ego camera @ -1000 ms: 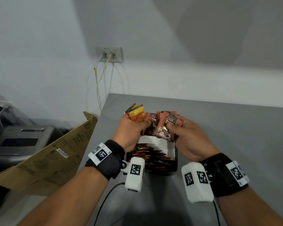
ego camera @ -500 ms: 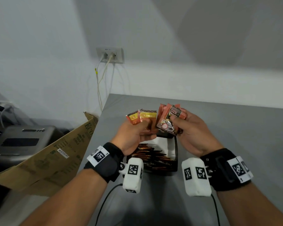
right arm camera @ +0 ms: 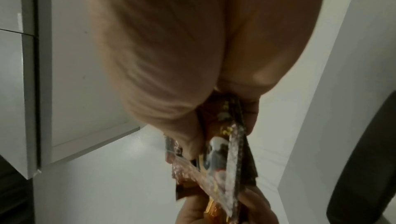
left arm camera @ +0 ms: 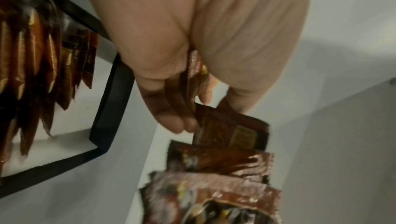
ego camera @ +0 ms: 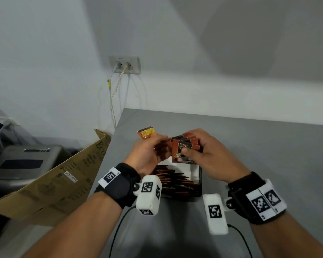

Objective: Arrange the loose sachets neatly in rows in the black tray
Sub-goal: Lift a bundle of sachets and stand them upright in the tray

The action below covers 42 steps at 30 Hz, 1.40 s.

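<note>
Two hands meet above a grey table (ego camera: 250, 146) at centre frame. Below them, the black tray (ego camera: 199, 185) holds a row of standing sachets (ego camera: 173, 180). Left hand (ego camera: 147, 155) pinches an orange-and-yellow sachet (ego camera: 146, 132). Right hand (ego camera: 209, 157) has thumb and fingers clamped on a fanned bunch of red-brown sachets (ego camera: 183, 149), just above the tray's far end.

Sachets (ego camera: 183, 149) glossy crinkled foil — table (ego camera: 259, 146) matt grey, smooth.

"d2x" on the front sachet (ego camera: 183, 151), "eco" on the cardboard box (ego camera: 67, 174), unreadable white sticker
</note>
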Motion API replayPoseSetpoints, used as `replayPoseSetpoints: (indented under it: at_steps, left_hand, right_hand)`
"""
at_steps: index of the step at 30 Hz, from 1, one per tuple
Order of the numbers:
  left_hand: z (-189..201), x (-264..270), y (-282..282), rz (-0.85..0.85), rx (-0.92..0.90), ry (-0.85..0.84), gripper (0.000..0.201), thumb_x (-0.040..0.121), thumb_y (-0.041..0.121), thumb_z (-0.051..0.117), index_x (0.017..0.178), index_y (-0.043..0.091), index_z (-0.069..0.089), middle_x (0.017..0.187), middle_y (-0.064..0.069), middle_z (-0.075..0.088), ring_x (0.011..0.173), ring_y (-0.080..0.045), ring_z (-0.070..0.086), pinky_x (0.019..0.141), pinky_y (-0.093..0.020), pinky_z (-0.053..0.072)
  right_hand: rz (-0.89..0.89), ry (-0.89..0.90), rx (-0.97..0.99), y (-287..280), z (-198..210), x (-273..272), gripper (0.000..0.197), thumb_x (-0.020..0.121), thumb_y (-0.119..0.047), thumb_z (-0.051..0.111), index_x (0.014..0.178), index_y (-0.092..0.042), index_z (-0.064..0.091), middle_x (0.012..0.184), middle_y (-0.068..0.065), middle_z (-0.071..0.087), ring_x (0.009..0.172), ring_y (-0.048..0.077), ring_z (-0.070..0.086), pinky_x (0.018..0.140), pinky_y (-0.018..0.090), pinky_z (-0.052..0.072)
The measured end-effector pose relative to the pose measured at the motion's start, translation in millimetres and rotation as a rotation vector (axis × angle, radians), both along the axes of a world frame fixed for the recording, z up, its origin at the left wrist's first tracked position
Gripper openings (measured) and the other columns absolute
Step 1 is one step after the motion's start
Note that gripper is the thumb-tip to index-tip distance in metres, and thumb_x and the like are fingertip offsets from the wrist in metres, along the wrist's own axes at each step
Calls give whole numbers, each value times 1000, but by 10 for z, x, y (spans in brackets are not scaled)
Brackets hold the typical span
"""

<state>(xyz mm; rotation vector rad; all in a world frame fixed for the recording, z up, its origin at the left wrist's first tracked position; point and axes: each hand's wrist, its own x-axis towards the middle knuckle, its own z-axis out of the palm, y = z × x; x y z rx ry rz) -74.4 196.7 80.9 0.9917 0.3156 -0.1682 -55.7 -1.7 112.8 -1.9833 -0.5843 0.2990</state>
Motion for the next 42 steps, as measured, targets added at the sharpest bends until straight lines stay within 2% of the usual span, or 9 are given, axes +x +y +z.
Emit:
replayPoseSetpoints:
  at_steps: [4,8,13,19,24,29,33,38,42]
  left_hand:
    - [-3,73,98,185,27,-55,23,89,-12,59,92,10,53,83,-15,63,70,-26,70,52,-32,56]
    - [47,43,84,188,231,-168,27,88,-16,60,95,9,53,88,-19,64,85,-32,69,59,-35,58]
    - [48,23,-70,126,279,-223,27,88,-16,60,88,10,56,87,-21,62,83,-32,67,68,-39,60]
    - [44,-36,-10,16,98,-70,21,99,12,43,96,3,62,99,-17,63,88,-30,63,62,-34,56]
    - [-6,-1,35,-14,266,-72,25,99,0,51,120,-5,61,105,-14,65,83,-20,61,57,-28,51]
    - [47,-18,3,-156,398,-212,23,87,-13,64,105,-1,57,93,-15,70,72,-16,67,61,-27,54]
    - [38,-26,8,-136,335,-207,20,89,-11,61,109,-9,57,106,-27,67,84,-27,69,69,-33,57]
    - [62,-53,106,-186,6,141,46,93,46,52,116,6,53,91,-16,63,72,-24,61,61,-32,53]
    - [87,0,64,-9,22,87,24,95,1,57,119,5,52,92,-18,67,63,-19,68,55,-25,55]
  right_hand:
    - [-10,264,275,-46,-105,-31,39,90,-16,72,128,-21,63,117,3,74,110,21,70,100,41,52]
    - [-96,596,673,-9,-136,2,43,84,-7,63,126,2,61,114,19,72,104,30,69,86,33,57]
    - [-154,669,580,124,-244,53,37,96,2,53,132,5,57,125,28,66,122,43,61,106,48,47]
    - [-264,646,643,106,-253,59,33,96,0,53,128,5,60,121,26,69,114,38,66,94,39,54]
    - [-237,667,862,24,-72,110,40,93,-5,54,130,9,57,114,25,69,98,30,70,77,32,59]
    - [-103,696,726,57,-51,125,48,89,-6,64,133,11,54,130,34,60,121,45,59,102,47,50]
    - [-97,667,700,63,-88,87,51,84,-4,69,132,9,56,128,34,61,120,46,59,102,46,51]
    - [-79,317,293,-14,-94,123,40,87,-23,71,126,-16,63,116,9,74,112,29,68,104,49,49]
    - [9,263,194,-48,-156,69,29,95,-15,66,124,-20,64,113,3,75,108,22,70,103,46,51]
